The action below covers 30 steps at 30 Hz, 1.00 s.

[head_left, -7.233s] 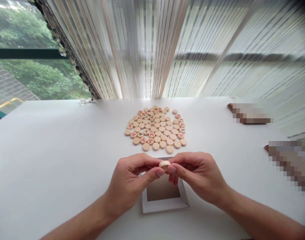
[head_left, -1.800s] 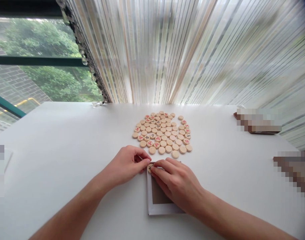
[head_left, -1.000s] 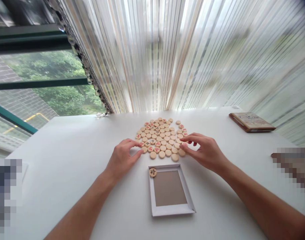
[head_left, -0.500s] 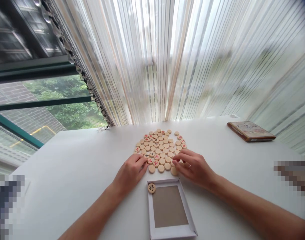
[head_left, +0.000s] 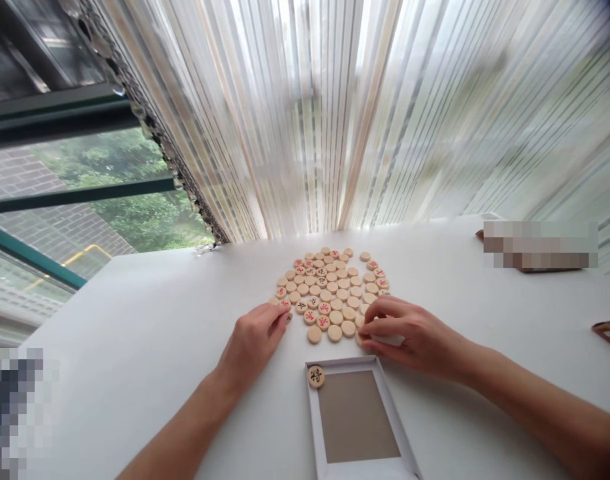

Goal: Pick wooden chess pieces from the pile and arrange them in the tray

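Down at the near edge of the patch of discs (head_left: 335,293) on the white worktop (head_left: 135,333), both my grips sit low. The left grip (head_left: 252,343) lies loose at the near-left corner. Its fingertips (head_left: 279,312) touch a red-marked disc at the rim of the patch, with nothing pinched between them. The right grip (head_left: 417,337) is at the near-right corner, thumb and fingers drawn together over a disc I can only half see. I cannot tell whether they have closed on it or merely rest on it. Just nearer to me, between my forearms, lies a shallow white tray (head_left: 317,427) with a brown floor. A lone disc (head_left: 315,377) with a black mark lies flat in its far-left corner. The discs look like small rounds of pale wood, so I judge them light, stiff and not fragile. They also look smooth enough to skid if I press down on a face. They lie flat and packed side by side, many touching, so the only place to take one is its thin rim. In the middle of the patch that rim is shut in by neighbours. I would take one from the outer edge, where one side is free, with thumb and forefinger on opposite sides of the rim. If the edge is too low to catch, I would drag it clear onto bare worktop first. A careless pinch would likely nudge the neighbouring discs out of place.
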Each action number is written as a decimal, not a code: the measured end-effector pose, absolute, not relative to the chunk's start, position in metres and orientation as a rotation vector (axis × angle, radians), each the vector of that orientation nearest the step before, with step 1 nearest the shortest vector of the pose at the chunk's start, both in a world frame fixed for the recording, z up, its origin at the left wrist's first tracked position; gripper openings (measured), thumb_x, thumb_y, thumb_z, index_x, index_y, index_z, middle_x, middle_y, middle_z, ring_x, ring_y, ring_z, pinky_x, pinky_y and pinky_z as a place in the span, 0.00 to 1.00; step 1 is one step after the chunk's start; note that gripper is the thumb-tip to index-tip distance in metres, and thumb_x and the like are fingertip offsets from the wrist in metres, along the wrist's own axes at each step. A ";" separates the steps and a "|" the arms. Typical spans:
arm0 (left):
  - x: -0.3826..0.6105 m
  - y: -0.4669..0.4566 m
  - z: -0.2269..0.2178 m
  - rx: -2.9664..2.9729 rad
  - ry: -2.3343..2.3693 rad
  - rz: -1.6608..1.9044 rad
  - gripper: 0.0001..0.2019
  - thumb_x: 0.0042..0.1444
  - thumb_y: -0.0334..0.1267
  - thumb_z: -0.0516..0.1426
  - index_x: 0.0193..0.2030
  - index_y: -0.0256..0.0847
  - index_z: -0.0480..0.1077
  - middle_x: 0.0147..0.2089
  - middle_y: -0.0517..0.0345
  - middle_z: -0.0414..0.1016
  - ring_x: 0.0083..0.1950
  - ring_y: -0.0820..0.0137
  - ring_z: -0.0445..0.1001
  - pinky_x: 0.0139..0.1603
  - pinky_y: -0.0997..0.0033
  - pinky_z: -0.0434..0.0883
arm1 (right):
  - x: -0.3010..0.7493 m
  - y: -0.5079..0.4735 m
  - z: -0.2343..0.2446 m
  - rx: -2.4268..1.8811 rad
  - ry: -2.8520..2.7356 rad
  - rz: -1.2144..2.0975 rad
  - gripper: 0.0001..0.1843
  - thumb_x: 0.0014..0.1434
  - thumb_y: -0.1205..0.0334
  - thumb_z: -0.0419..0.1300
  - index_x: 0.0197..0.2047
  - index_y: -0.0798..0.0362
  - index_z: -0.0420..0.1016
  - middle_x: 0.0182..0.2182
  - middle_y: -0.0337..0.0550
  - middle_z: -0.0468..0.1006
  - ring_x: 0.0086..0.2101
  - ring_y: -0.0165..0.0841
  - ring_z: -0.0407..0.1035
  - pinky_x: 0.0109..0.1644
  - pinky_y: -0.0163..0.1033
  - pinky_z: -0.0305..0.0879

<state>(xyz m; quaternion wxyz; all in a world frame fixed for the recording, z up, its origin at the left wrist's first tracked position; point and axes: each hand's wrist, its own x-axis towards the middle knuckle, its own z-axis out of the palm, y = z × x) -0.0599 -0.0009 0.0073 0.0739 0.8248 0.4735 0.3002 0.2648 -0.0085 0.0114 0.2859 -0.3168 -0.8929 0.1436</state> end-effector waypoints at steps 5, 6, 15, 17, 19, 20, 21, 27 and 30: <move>-0.061 -0.002 0.010 2.374 1.471 0.925 0.11 0.68 0.31 0.56 0.48 0.39 0.81 0.45 0.50 0.85 0.44 0.63 0.83 0.50 0.65 0.80 | 0.269 -0.008 0.015 -0.867 -2.474 0.319 0.06 0.69 0.62 0.65 0.46 0.48 0.85 0.42 0.47 0.80 0.39 0.36 0.76 0.43 0.40 0.74; -0.060 -0.002 0.010 2.364 1.473 0.926 0.11 0.68 0.31 0.56 0.48 0.39 0.81 0.44 0.50 0.84 0.43 0.64 0.83 0.49 0.66 0.80 | 0.269 -0.008 0.015 -0.875 -2.494 0.292 0.06 0.69 0.61 0.65 0.46 0.48 0.85 0.42 0.47 0.80 0.39 0.36 0.76 0.43 0.40 0.74; -0.060 -0.003 0.013 2.308 1.524 0.966 0.11 0.69 0.35 0.57 0.49 0.40 0.81 0.47 0.51 0.81 0.41 0.66 0.79 0.42 0.70 0.78 | 0.264 -0.010 0.017 -0.863 -2.578 0.039 0.14 0.76 0.64 0.52 0.40 0.54 0.77 0.37 0.49 0.78 0.36 0.38 0.71 0.41 0.42 0.70; -0.061 -0.002 0.014 2.300 1.537 0.988 0.10 0.69 0.36 0.58 0.48 0.40 0.81 0.47 0.50 0.81 0.43 0.65 0.79 0.39 0.70 0.78 | 0.262 -0.010 0.017 -0.901 -2.566 0.105 0.15 0.76 0.63 0.51 0.38 0.53 0.74 0.36 0.48 0.77 0.36 0.38 0.70 0.41 0.41 0.69; -0.061 -0.002 0.014 2.301 1.527 0.992 0.10 0.68 0.38 0.59 0.47 0.41 0.82 0.46 0.51 0.81 0.43 0.64 0.79 0.35 0.71 0.77 | 0.262 -0.009 0.016 -0.944 -2.549 0.153 0.15 0.76 0.62 0.51 0.37 0.53 0.73 0.35 0.48 0.76 0.36 0.38 0.70 0.40 0.41 0.69; -0.060 -0.003 0.014 2.307 1.508 0.995 0.09 0.68 0.39 0.59 0.48 0.41 0.82 0.46 0.51 0.81 0.44 0.64 0.79 0.34 0.72 0.77 | 0.262 -0.008 0.016 -0.963 -2.537 0.161 0.15 0.76 0.62 0.51 0.37 0.52 0.72 0.35 0.48 0.75 0.36 0.38 0.70 0.40 0.41 0.69; -0.059 -0.003 0.013 2.319 1.479 1.002 0.09 0.68 0.39 0.60 0.48 0.42 0.82 0.46 0.51 0.81 0.45 0.64 0.79 0.33 0.72 0.77 | 0.262 -0.008 0.015 -0.980 -2.521 0.161 0.14 0.76 0.63 0.52 0.36 0.53 0.72 0.35 0.48 0.75 0.36 0.38 0.70 0.40 0.41 0.69; -0.044 -0.007 0.012 2.529 1.139 1.006 0.07 0.67 0.36 0.63 0.49 0.42 0.82 0.45 0.51 0.80 0.49 0.62 0.78 0.52 0.62 0.78 | 0.262 -0.007 0.011 -0.999 -2.420 0.201 0.12 0.74 0.64 0.55 0.37 0.53 0.74 0.37 0.49 0.75 0.37 0.38 0.70 0.42 0.41 0.70; -0.039 -0.006 0.013 2.600 1.043 0.909 0.06 0.68 0.35 0.63 0.48 0.43 0.82 0.45 0.51 0.79 0.48 0.62 0.76 0.51 0.60 0.76 | 0.259 -0.009 0.009 -0.955 -2.386 0.247 0.10 0.74 0.64 0.55 0.45 0.54 0.78 0.40 0.51 0.76 0.39 0.38 0.71 0.43 0.41 0.70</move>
